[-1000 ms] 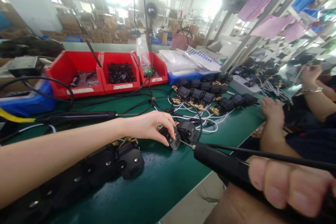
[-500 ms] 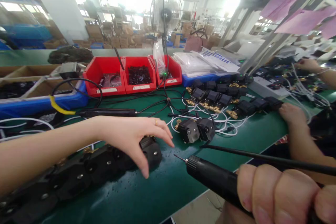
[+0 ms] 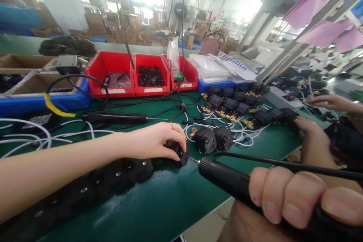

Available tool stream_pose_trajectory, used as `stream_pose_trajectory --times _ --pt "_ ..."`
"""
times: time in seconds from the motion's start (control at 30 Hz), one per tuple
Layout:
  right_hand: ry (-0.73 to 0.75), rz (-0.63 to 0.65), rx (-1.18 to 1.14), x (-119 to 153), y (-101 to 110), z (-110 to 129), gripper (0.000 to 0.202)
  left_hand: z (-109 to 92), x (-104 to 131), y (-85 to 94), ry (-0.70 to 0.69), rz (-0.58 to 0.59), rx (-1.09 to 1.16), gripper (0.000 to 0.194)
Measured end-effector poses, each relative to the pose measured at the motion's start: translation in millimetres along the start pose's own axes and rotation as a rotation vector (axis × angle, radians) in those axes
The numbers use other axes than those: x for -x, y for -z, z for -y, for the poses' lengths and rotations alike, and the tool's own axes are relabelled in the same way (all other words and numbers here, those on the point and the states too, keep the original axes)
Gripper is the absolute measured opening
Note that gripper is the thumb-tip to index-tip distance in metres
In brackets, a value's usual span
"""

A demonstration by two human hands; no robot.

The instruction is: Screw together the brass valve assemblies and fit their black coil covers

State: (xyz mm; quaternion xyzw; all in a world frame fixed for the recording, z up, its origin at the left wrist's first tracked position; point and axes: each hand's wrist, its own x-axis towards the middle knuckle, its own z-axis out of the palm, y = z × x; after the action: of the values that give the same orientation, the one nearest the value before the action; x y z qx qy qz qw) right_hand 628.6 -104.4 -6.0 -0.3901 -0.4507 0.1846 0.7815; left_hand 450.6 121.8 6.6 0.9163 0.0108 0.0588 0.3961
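Observation:
My left hand is closed around a black housing on the green table, its fingers over the top and side. My right hand grips a black power screwdriver, whose thin bit points left and ends close to the housing's right side. Whether the bit touches it I cannot tell. Several more black housings with silver screws stand in a row below my left forearm. Two black units with brass fittings sit just beyond the held one.
Red bins of small parts line the back, beside a blue tray. A second screwdriver lies behind my left hand. White cables and more black units spread right, near another person's hands. A black cord crosses above my right hand.
My left hand has closed on the end housing, which now stands farther right, apart from the row. The screwdriver bit is now close to it. The other person's hands have shifted.

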Motion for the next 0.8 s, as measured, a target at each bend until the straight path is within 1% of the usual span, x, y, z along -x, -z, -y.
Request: stream_pose_trajectory --times 0.13,0.23,0.3,0.5,0.6,0.67,0.8 --pt "-0.008 0.065 -0.050 -2.5 -14.5 -4.9 0.030 2.7 7.6 -2.7 0.024 -0.049 0.074 0.017" --pt "-0.028 0.082 -0.072 -3.3 -22.5 -6.6 0.028 1.4 8.7 -3.5 0.043 -0.051 0.084 0.018" --pt "-0.028 0.089 -0.082 -3.9 -23.2 -6.4 0.029 -0.2 8.0 -3.2 0.047 -0.047 0.077 0.018" --pt "-0.024 0.096 -0.078 -3.4 -16.6 -5.4 0.023 0.1 6.8 -1.4 0.072 -0.023 0.089 0.019" --pt "-0.020 0.119 -0.089 -4.3 -14.8 -6.7 0.027 0.7 7.0 -0.9 0.079 -0.013 0.094 0.019" --pt "-0.017 0.131 -0.099 -5.5 -15.3 -7.4 0.028 0.3 6.9 -0.5 0.078 -0.011 0.092 0.019" --pt "-0.056 0.127 -0.110 -7.5 -21.2 -6.4 0.025 -1.5 6.7 -0.2 0.071 -0.009 0.078 0.017"
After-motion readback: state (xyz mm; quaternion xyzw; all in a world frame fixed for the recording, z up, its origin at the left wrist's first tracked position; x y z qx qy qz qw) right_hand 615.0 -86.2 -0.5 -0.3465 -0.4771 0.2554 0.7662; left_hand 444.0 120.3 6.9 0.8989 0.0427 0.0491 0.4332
